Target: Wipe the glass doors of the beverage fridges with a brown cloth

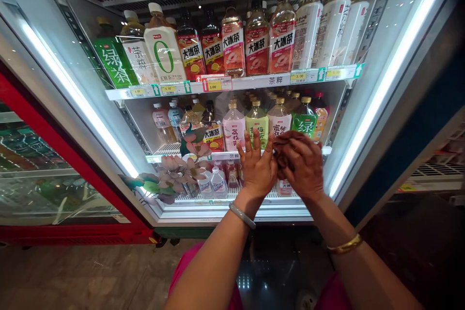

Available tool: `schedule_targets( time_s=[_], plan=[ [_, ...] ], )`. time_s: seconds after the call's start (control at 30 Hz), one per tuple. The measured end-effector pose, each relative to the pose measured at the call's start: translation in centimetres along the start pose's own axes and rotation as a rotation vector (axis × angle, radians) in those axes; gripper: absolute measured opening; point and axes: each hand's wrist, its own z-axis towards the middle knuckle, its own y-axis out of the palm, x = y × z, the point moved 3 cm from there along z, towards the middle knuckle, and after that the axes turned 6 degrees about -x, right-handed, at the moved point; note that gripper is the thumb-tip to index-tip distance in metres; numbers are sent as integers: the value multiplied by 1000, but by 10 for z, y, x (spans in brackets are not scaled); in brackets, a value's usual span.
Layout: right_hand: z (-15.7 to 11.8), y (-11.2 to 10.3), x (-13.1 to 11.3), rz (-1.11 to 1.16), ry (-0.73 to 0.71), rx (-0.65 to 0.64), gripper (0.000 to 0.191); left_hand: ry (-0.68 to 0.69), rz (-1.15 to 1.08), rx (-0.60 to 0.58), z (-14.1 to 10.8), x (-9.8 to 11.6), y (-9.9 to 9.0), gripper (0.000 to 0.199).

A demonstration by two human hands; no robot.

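My left hand (pixel 258 167) is flat with its fingers spread, apparently against the glass door of a lit drinks fridge. A pale bangle (pixel 242 216) circles that wrist. Close beside it, my right hand (pixel 307 167) has its fingers curled over a crumpled dark brown cloth (pixel 285 143) at the glass. A gold bracelet (pixel 346 245) sits on the right wrist. Behind the hands stand a green-labelled bottle (pixel 304 117) and a pink-labelled bottle (pixel 234 125), partly covered by my fingers.
Upper shelf bottles (pixel 232 41) stand in a row above a price strip (pixel 254 82). Flower decals (pixel 179 172) mark the lower left of the door. A bright light tube (pixel 392 77) runs down the right side. A red-framed fridge (pixel 72 155) stands left, over a brown floor (pixel 90 276).
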Motion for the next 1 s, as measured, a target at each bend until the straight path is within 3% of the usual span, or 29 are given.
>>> schedule_targets(
  time_s=[0.1,0.2,0.33,0.4,0.5,0.6,0.7,0.77,0.87,0.93,1.0],
  plan=[
    [2,-12,33,-28,222,130,64,13,7,16,-1,0,1,77],
    [2,-11,26,-38,352,178,74,26,6,14,-2,-2,2,77],
    [1,4,-24,9,120,60,52,19,2,10,-2,-3,2,76],
    [1,6,-33,38,-9,0,44,14,0,3,-1,-3,1,77],
    [5,-2,-10,30,1,18,43,23,4,8,-2,-3,0,77],
    [8,-13,21,8,208,162,57,36,12,8,-3,-3,1,77],
    [7,-11,17,0,331,224,65,41,16,5,-3,-4,4,77],
    [5,-4,-3,3,273,173,60,34,14,20,-4,-4,5,77],
    [3,5,-29,24,63,65,51,24,2,34,-3,-4,6,78],
    [3,4,-28,36,-43,17,49,24,-2,25,-3,-5,7,79],
    [6,-2,-13,43,-22,16,53,26,1,16,-4,-5,8,79]
  ],
)
